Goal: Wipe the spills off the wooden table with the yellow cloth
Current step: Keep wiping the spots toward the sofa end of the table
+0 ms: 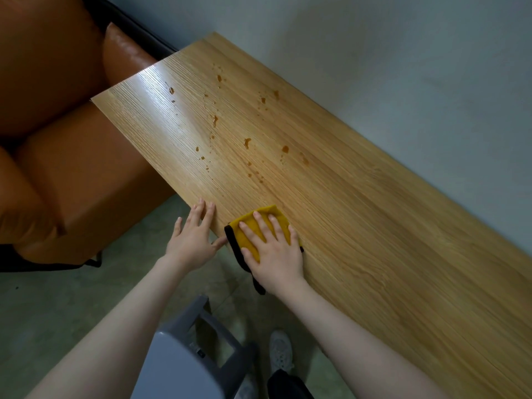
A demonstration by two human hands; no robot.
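- The right hand (273,249) lay flat on the yellow cloth (260,226), with the fingers straight and spread, and pressed it down on the wooden tabletop (359,226); it was not clenched and it did not grasp the cloth.
- The cloth was near the front edge of the tabletop, and its black border (234,249) hung a little over this edge, below the thumb of the right hand.
- The left hand (193,234) was released, with straight fingers; the fingertips touched the front edge of the tabletop just beside the cloth, and it held nothing.
- The brown spills (247,143) were drops and small puddles, scattered over the middle and the far part of the tabletop, well apart from the cloth.
- An orange leather sofa (66,168) stood at the left end of the tabletop.
- A grey stool (184,358) stood on the floor (57,312) between the two forearms, and a light shoe (280,351) was visible beside it.
- A pale wall (403,67) ran along the far side of the tabletop.
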